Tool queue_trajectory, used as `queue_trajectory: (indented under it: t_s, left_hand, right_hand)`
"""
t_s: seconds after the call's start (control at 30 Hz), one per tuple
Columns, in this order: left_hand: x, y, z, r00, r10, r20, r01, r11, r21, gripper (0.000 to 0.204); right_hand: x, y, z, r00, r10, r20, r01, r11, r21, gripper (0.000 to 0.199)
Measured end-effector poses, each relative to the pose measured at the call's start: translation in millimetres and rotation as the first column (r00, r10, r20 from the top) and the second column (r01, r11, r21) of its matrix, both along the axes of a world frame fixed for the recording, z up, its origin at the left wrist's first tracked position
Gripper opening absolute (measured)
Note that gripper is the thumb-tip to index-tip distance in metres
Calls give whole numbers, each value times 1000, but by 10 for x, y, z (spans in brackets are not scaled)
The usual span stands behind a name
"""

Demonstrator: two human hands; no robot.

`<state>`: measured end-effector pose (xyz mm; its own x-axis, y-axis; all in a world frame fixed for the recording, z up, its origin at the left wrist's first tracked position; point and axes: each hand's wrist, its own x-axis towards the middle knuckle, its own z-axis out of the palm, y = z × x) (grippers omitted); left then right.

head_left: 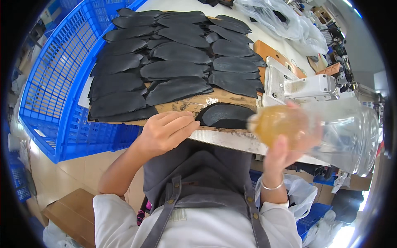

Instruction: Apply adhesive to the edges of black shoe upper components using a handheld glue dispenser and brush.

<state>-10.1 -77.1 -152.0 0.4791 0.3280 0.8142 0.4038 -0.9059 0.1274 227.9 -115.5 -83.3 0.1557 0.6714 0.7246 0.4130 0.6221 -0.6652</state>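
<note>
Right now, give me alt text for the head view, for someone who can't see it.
The right hand lifts a clear bottle of amber liquid toward the camera. The left hand rests on a board's edge, beside rows of black cut pieces and a blue crate.

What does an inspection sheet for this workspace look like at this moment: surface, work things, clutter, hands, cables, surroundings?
Surface: wooden board on a work table, worn and stained at its near edge, with a metal ruler along that edge.
Job's things: one black sole-shaped piece lies alone at the near edge; a clear plastic bottle of amber liquid is raised close to the camera.
Clutter: overlapping rows of black pieces cover most of the board.
Hands: left hand rests on the board's near edge beside the single piece; right hand grips the bottle.
Cables: nothing seen.
Surroundings: blue plastic crate to the left, white machine and clear plastic bags to the right.
</note>
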Motion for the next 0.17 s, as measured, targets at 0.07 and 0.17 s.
queue_trajectory:
  t_s: [0.07, 0.17]
  left_hand:
    - [-15, -23, -15, 1000, 16, 3, -16, 999, -27, 22]
    - [16, -14, 86, 998, -12, 59, 15, 999, -50, 21]
  right_hand:
    - [-335, 87, 4, 969, 216, 117, -201, 972, -123, 85]
    - [-367, 220, -157, 889, 272, 368, -267, 961, -66, 77]
